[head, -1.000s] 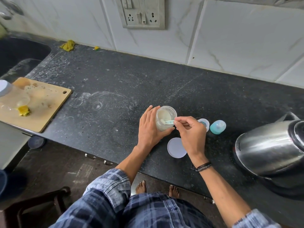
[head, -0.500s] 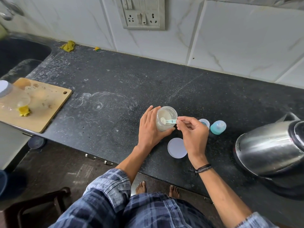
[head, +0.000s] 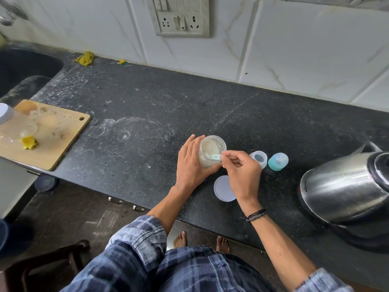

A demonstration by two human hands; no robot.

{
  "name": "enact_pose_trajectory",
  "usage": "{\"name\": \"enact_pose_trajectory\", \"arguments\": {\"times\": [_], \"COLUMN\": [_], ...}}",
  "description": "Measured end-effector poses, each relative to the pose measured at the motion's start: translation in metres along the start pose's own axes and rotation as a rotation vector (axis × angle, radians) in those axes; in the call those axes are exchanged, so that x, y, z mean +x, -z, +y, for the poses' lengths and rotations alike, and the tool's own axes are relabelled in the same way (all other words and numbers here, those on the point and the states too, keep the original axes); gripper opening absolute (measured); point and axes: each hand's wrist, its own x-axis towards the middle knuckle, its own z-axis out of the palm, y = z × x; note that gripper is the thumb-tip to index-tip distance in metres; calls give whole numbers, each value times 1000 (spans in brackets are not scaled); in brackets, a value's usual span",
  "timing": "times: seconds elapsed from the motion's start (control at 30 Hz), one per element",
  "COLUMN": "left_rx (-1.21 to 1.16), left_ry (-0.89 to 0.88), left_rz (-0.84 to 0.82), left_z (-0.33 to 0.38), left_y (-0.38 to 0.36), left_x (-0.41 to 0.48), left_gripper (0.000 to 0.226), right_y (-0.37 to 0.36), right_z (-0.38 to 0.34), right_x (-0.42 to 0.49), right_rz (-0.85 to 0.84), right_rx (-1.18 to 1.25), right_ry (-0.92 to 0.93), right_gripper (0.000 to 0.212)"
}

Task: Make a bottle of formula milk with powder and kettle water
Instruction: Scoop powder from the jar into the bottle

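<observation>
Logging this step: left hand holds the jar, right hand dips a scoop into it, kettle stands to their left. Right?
No. The head view shows the kettle to their right. The rest holds: the left hand holds the jar, the right hand dips a scoop into it.

Spoon [head: 215, 157] slightly nearer front wall of jar [head: 210, 146].
</observation>
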Motion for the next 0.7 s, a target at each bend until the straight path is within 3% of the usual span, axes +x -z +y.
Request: {"name": "enact_pose_trajectory", "arguments": {"times": [0.23, 0.7], "left_rx": [2, -11], "left_ry": [4, 1], "left_rz": [-7, -19], "left_z": [0, 2], "left_y": [2, 5], "left_x": [-1, -2], "left_gripper": [96, 96], "right_y": [3, 4], "right_z": [-2, 1], "right_x": [4, 0], "right_rz": [54, 103], "right_rx": [124, 222], "right_ry": [-141, -333], "right_gripper": [29, 16]}}
